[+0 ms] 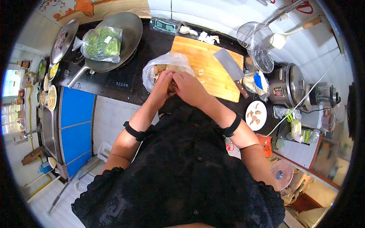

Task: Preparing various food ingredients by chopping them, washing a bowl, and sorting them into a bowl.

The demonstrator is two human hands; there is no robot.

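Note:
My left hand (163,86) and my right hand (188,88) meet at the near edge of an open clear plastic bag (148,67) of brown mushrooms (161,68). Their fingertips touch; what lies between them is mostly hidden. The bag overlaps the left side of a wooden cutting board (222,88). On the board are a few pale scraps (201,71) and a cleaver (228,64), its handle over the right edge. A white plate (261,125) with several mushroom pieces (253,117) stands right of the board.
A wok (128,28) holding bagged green vegetables (99,44) stands at the left. White pieces (208,37) lie behind the board. A wire strainer (251,35) hangs at the wall, above a rice cooker (285,81). A white cord (308,98) crosses the right side.

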